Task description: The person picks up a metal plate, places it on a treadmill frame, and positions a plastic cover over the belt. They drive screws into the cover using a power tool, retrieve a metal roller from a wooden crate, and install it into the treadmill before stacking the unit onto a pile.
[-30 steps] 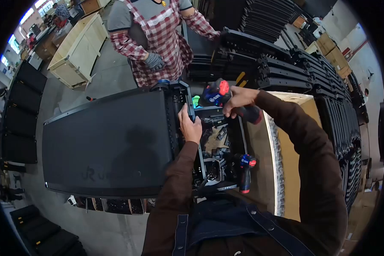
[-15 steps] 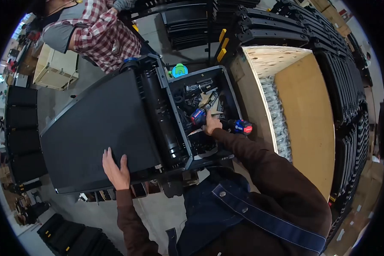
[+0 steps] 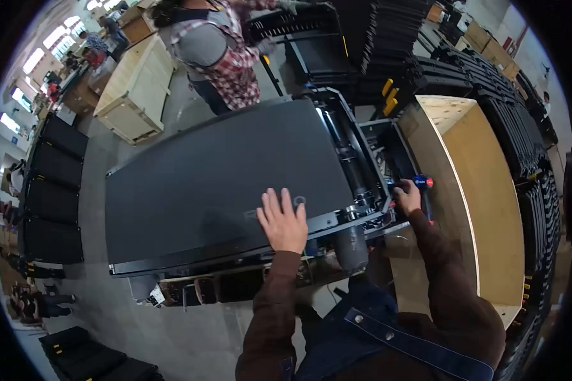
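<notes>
- The left hand (image 3: 283, 222) is lying flat, fingers spread, on the black speaker cabinet (image 3: 222, 184) near its front edge, seemingly bracing it.
- The right hand (image 3: 408, 199) is curling around the cordless drill (image 3: 419, 184), which is sitting in the tool bin (image 3: 380, 125) between the cabinet and the wooden crate (image 3: 489, 190), within easy reach.
- A co-worker in plaid (image 3: 225, 54) is standing across the cabinet.

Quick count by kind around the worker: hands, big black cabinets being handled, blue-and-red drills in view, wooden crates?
Hands: 2, left hand flat on the cabinet, right hand gripping the drill
black cabinet: 1
blue-and-red drill: 1
Wooden crates: 2, right crate and far crate
Total: 6
</notes>
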A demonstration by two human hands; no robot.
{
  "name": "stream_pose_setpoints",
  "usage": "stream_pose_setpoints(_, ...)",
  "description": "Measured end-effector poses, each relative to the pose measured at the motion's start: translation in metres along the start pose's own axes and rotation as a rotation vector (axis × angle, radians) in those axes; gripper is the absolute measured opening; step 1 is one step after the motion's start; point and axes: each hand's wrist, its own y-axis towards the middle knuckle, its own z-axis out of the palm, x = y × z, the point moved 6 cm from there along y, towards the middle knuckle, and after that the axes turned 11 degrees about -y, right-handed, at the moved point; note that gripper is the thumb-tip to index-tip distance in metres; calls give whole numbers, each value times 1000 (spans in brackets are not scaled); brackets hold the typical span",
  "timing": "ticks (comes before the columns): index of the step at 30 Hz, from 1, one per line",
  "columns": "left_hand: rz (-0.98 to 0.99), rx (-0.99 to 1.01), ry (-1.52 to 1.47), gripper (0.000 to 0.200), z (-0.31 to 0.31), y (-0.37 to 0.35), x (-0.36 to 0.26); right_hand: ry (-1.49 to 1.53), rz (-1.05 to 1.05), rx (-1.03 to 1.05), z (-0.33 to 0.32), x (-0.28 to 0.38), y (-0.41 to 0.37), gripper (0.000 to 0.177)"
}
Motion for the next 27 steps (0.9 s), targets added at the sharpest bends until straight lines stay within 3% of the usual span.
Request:
stream_pose_setpoints(3, 52, 40, -141, 56, -12, -2, 10, 296, -129, -66, -44, 157, -116, 17)
stream_pose_setpoints(5, 99, 73, -160, 55, -14, -3, 16, 310, -127, 120, -21, 201, -190, 13)
stream_pose_setpoints(7, 126, 128, -173, 55, -18, 1, 18, 447, 309, 530, 32, 218, -260, 24)
stream_pose_setpoints(9, 164, 189, -173, 55, -23, -4, 23, 691, 565, 712, 90, 210, -298, 36)
stream_pose_setpoints(11, 226, 241, -188, 55, -29, -2, 33, 1195, 972, 665, 155, 196, -307, 35)
stream_pose_setpoints(12, 257, 273, -204, 56, -30, 0, 38, 1289, 945, 626, 185, 183, -298, 41)
stream_pose_setpoints(14, 280, 305, -181, 54, -39, 11, 51, 1577, 968, 615, 215, 221, -286, 40)
stream_pose_setpoints(17, 256, 310, -93, 55, -36, 60, 97, 1629, 1167, 420, 269, 223, -275, 45)
stream_pose_setpoints(18, 247, 297, -54, 56, -32, 83, 121, 1624, 1270, 307, 264, 253, -268, 46)
stream_pose_setpoints(19, 235, 301, -11, 56, -30, 111, 144, 1893, 1124, 529, 289, 232, -262, 45)
stream_pose_setpoints(21, 219, 281, 69, 57, -20, 174, 190, 2211, 972, 694, 329, 180, -274, 51)
stream_pose_setpoints(22, 212, 266, 106, 57, -11, 202, 215, 2221, 977, 681, 318, 198, -273, 51)
stream_pose_setpoints(24, 219, 219, 143, 56, 4, 258, 249, 1861, 1211, 301, 276, 242, -271, 49)
stream_pose_setpoints(25, 220, 232, 127, 52, 14, 286, 263, 1864, 1209, 286, 273, 244, -268, 49)
stream_pose_setpoints(26, 219, 244, 112, 51, 24, 310, 273, 1654, 965, 327, 270, 243, -265, 51)
stream_pose_setpoints(27, 47, 408, 114, 54, 33, 330, 280, 1547, 843, 342, 275, 238, -266, 51)
